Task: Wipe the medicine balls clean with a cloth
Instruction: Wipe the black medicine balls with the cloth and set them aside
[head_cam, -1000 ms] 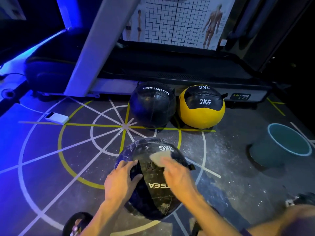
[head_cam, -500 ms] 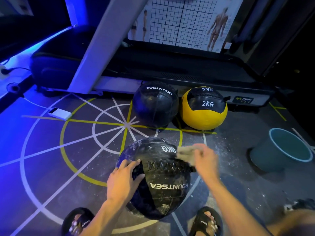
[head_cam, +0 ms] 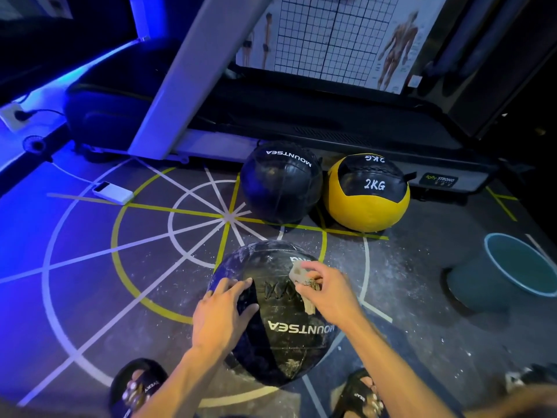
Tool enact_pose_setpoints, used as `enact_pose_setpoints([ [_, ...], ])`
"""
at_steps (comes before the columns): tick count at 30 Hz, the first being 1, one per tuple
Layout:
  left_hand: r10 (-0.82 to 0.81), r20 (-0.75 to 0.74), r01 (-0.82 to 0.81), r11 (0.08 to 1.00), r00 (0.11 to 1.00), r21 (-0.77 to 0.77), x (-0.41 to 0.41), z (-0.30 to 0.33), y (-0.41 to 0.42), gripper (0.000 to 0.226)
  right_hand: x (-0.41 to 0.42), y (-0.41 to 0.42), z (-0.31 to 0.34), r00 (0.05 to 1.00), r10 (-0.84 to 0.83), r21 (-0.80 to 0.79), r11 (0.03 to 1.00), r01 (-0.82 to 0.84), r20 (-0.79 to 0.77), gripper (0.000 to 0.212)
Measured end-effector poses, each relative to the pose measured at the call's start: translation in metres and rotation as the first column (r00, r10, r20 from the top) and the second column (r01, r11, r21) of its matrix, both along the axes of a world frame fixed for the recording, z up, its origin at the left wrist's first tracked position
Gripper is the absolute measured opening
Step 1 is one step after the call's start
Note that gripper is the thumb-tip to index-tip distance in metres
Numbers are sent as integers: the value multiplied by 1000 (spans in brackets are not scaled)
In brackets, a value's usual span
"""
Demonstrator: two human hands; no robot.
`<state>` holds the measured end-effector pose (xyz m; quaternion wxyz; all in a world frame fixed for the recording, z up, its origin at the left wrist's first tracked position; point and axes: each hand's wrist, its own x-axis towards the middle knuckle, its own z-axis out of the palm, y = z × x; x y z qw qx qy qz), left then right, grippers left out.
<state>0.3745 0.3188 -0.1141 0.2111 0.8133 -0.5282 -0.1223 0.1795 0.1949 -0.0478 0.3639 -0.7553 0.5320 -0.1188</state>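
Setting: a dim gym lit blue from the left, the dark floor [head_cam: 90, 297] painted with white and yellow circles and spokes and dusted with pale specks.

Item, task: a large black ball [head_cam: 280, 321], lettered white, sat on the floor at the near edge of the painted circle, between my two sandalled feet. My left hand [head_cam: 223, 318] lay spread and flat on its left shoulder. My right hand [head_cam: 327, 294] pinched a small pale cloth [head_cam: 301, 277] against its upper right face. I judged the ball heavy, its skin smooth and a little slick, with raised stitching at the crown to catch the cloth; being round, it wanted steadying from the side opposite the wiping, as the left hand was placed. White smears showed along its far rim and low on the near face.

Items, waiting: a second black ball [head_cam: 281, 182] and a yellow ball [head_cam: 367, 194] marked 2KG, touching or very nearly so, against the foot of a treadmill [head_cam: 331, 128] at the far edge.

Other: a teal bucket [head_cam: 497, 273] to the right, near the wiping arm; a white power bank [head_cam: 113, 193] on its cable to the far left; an anatomy poster [head_cam: 346, 34] behind. Nothing lay between hands and ball.
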Motion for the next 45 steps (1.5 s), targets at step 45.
enact_pose_setpoints([
  [45, 18, -19, -17, 1000, 1000, 26, -7, -1, -3, 57, -9, -16, -1, 982, 48, -268, 958, -97, -185, 21],
])
